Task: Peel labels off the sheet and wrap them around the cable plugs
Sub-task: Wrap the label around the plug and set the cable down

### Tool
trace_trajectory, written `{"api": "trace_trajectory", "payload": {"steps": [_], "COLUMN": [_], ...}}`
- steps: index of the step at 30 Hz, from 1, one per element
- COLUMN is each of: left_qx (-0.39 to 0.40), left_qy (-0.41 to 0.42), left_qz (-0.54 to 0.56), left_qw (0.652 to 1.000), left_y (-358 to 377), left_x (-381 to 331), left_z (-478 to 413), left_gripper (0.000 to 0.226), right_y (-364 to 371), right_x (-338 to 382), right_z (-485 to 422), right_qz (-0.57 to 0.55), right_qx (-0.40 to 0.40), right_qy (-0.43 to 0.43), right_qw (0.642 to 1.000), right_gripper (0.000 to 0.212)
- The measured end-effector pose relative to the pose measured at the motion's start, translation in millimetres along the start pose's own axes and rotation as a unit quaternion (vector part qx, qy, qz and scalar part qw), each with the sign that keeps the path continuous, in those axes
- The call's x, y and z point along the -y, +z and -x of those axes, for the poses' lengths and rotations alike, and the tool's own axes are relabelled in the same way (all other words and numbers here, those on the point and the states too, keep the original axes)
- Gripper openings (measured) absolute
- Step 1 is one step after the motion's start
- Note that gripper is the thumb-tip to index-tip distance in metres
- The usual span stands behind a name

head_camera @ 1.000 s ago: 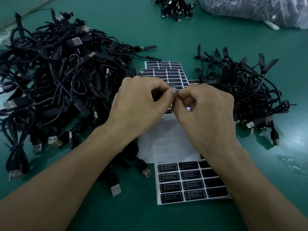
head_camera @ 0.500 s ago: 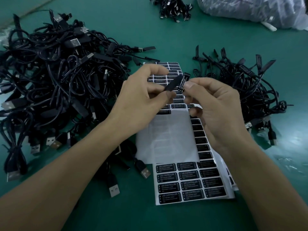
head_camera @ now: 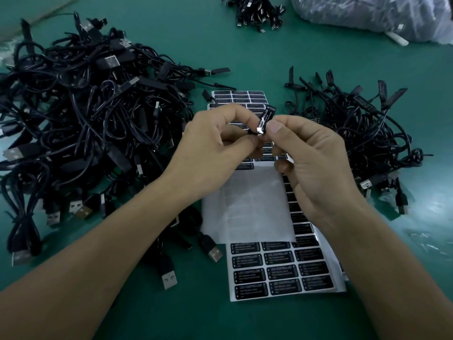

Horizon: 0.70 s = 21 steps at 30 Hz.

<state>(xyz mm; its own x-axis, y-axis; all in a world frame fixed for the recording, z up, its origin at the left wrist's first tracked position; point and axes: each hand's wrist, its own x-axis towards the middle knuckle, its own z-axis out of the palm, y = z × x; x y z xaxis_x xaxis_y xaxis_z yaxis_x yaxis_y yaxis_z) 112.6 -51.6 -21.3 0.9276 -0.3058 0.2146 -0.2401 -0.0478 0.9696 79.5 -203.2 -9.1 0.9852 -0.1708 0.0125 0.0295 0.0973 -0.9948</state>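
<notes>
A black label (head_camera: pixel 265 118) with white print stands up between my two hands above the label sheet (head_camera: pixel 277 271). My right hand (head_camera: pixel 316 168) pinches the label's lower part with thumb and forefinger. My left hand (head_camera: pixel 215 148) pinches a thin black cable plug (head_camera: pixel 252 132) that meets the label's lower end. The sheet lies flat on the green table (head_camera: pixel 269 320), its upper middle part bare white backing, rows of black labels below and to the right.
A large tangle of black USB cables (head_camera: pixel 81 123) lies at the left. A smaller heap of cables (head_camera: pixel 355 128) sits at the right. More label sheets (head_camera: pixel 239 98) lie beyond my hands. A plastic bag (head_camera: pixel 372 15) and a small cable bundle (head_camera: pixel 257 11) are at the far edge.
My hands came apart from the sheet and rose with a peeled label. The label now stands more upright, its lower end brought against the plug in my left hand.
</notes>
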Motion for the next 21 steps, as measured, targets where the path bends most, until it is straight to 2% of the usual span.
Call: {"api": "trace_trajectory", "payload": {"steps": [5, 11, 21], "left_qx": [-0.017, -0.029, -0.011], "left_qy": [0.002, 0.009, 0.009], "left_qz": [-0.013, -0.032, -0.056], "left_qw": [1.000, 0.999, 0.998], "left_y": [0.5, 0.6, 1.0], "left_x": [0.3, 0.5, -0.5], "left_z": [-0.9, -1.4, 2.5], "left_gripper": [0.009, 0.010, 0.008], "right_y": [0.7, 0.2, 1.3], "right_x": [-1.1, -2.0, 0.9], "right_z": [-0.3, 1.1, -1.6], "right_qz": [0.006, 0.109, 0.120], "right_qx": [-0.015, -0.042, -0.038], "right_qy": [-0.008, -0.124, -0.111], "right_qw": [1.000, 0.985, 0.986], "right_gripper": [0.012, 0.010, 0.017]}}
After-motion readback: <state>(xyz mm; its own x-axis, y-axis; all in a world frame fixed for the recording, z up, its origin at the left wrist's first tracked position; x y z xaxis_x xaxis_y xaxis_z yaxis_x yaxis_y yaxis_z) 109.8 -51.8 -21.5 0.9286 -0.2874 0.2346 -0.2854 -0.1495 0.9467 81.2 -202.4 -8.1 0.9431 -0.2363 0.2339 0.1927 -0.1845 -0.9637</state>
